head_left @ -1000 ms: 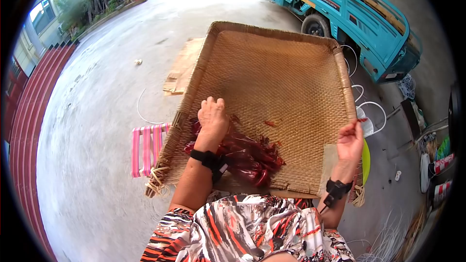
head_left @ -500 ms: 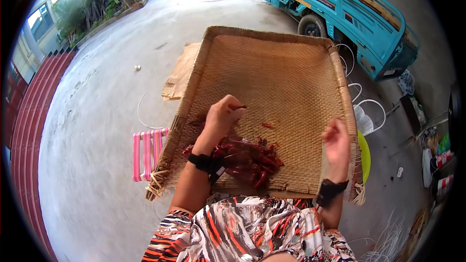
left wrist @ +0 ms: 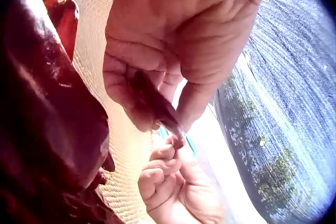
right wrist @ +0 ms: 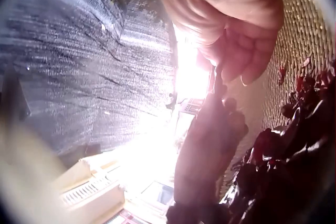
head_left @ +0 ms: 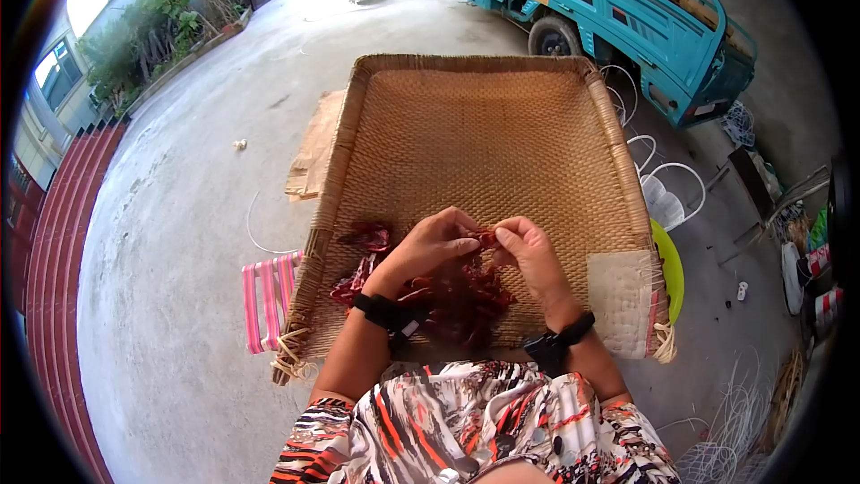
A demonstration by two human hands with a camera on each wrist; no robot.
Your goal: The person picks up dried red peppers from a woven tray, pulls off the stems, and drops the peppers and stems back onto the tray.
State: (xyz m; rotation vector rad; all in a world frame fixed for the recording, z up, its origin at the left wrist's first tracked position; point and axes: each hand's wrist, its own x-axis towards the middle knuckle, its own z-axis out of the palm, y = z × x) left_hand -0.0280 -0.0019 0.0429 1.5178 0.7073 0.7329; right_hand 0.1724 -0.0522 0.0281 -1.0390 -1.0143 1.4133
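A dried red chili pepper is held between the two hands over a shallow woven basket. My left hand grips its body with curled fingers, as the left wrist view shows. At the pepper's far end, thumb and fingers of my right hand pinch the tip. Below the hands lies a pile of dark red, glossy dried chilies, partly hidden by the left wrist. A few more chilies lie left of the left hand, near the basket's left rim.
A pink striped stool stands left of the basket, with flat cardboard behind it. To the right are a white bucket and a yellow-green basin. A teal cargo tricycle is parked beyond. A pale patch covers the basket's near right corner.
My right hand has come from the basket's right rim to meet the left hand. The left hand has lifted from the pile and moved right with a chili pepper.
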